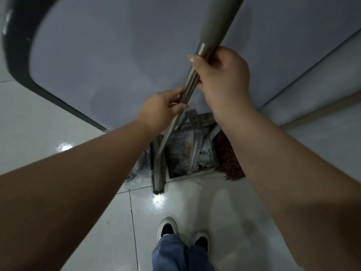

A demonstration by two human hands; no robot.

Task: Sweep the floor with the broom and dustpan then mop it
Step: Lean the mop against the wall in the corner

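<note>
A metal broom handle [192, 82] with a grey sleeve at its top runs diagonally through the middle of the view. My right hand [220, 75] grips it just below the sleeve. Lower down, my left hand [164, 108] holds the same pole between fingers and thumb. The grey broom head [158, 165] stands on the floor against the wall. Right of it a dirty metal dustpan [181, 153] leans upright, its own handle [195, 145] crossing its face. A reddish-brown mop head [229, 159] rests to the right of the dustpan.
A pale wall [117, 55] rises straight ahead, with a black curved edge [17, 61] at the left. Glossy white floor tiles [195, 208] spread below. My feet in white shoes [168, 227] and blue jeans stand near the bottom centre. A crinkled bag [136, 167] lies left of the broom head.
</note>
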